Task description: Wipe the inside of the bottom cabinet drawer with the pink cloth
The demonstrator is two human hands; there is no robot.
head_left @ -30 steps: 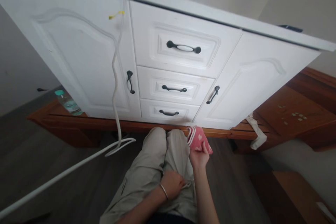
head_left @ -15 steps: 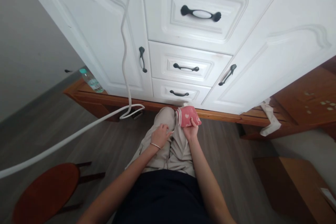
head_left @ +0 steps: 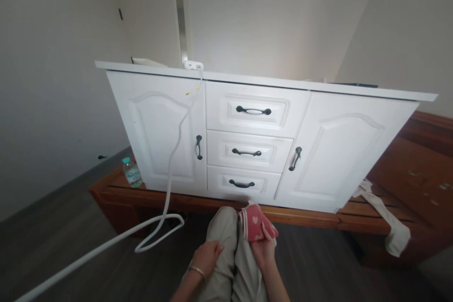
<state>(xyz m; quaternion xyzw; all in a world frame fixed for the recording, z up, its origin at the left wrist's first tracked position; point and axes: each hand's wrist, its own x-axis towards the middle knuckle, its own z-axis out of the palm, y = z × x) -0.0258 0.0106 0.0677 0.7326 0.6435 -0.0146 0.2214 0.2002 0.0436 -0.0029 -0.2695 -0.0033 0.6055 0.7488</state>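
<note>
A folded pink cloth (head_left: 255,225) with pale hearts and a white striped edge rests over my right knee. My right hand (head_left: 264,249) is closed on its lower right corner, thumb on top and fingers underneath. Over my left thigh, on the beige trousers (head_left: 223,231), lies my left hand (head_left: 207,258), with a bracelet at the wrist. Its fingers are curled together, and anything inside them is hidden. The two hands are apart, and only the right one touches the cloth.
Ahead, a white cabinet (head_left: 247,127) with drawers and doors stands on a wooden bench (head_left: 290,217). A white cable (head_left: 173,160) hangs down its front from a power strip (head_left: 193,64). A bottle (head_left: 132,173) stands at left; a whitish cloth (head_left: 387,219) drapes at right.
The view has tilted up, showing the cabinet top and the wall, while stool and box have left the frame. My right hand keeps the pink cloth; my left stays by the thigh.
</note>
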